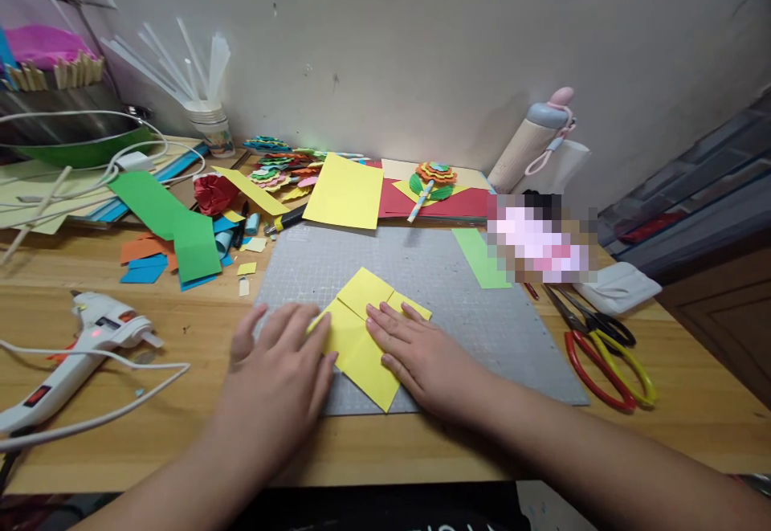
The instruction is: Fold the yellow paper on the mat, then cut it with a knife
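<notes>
A yellow paper sheet point(361, 354) with folded-in edges and crease lines lies turned cornerwise on the grey cutting mat point(482, 338). At its left corner, my left hand point(277, 370) has bent fingers, with the thumb and index finger closed on the paper's edge; that corner is partly hidden behind them. My right hand point(430, 358) rests flat across the right part of the sheet, fingers stretched out and pressing on it.
A white glue gun point(84, 354) with its cable lies at left, near green paper strips point(174, 222). Right of the mat are red-and-yellow-handled scissors point(602, 354). Behind stand a paper flower point(434, 181), a yellow sheet point(346, 194), a bottle point(533, 141) and a cup of sticks point(210, 129).
</notes>
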Action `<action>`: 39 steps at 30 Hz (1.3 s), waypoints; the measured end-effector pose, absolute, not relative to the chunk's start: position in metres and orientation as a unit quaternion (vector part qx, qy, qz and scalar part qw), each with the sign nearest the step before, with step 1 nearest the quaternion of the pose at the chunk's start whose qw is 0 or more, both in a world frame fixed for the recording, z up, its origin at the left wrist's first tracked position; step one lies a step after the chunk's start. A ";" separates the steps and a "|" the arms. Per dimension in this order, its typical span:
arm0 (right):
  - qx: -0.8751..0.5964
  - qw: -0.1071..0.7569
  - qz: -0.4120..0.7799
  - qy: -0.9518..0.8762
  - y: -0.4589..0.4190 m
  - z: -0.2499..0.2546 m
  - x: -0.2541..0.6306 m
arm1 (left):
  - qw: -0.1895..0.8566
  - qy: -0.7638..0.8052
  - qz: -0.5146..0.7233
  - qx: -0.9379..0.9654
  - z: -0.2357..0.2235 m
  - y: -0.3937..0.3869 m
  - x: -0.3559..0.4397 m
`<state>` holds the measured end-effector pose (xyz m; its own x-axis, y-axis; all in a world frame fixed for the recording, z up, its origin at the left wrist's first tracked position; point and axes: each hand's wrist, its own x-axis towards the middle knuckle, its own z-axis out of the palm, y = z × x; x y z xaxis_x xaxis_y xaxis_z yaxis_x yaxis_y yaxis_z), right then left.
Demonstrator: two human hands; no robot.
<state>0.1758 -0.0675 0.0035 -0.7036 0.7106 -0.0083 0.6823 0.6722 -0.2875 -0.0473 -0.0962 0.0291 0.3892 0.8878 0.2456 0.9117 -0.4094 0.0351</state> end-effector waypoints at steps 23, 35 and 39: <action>-0.440 0.037 0.098 -0.892 -0.058 -0.005 0.211 | -0.040 -0.499 -0.050 -0.864 0.002 -0.078 -0.027; -0.347 0.094 0.239 -0.902 -0.055 0.009 0.227 | 0.055 -0.197 -0.191 -0.960 0.033 -0.086 -0.041; -0.356 0.229 0.302 -0.855 -0.056 0.023 0.220 | 0.025 -0.268 -0.341 -0.901 0.067 -0.084 -0.036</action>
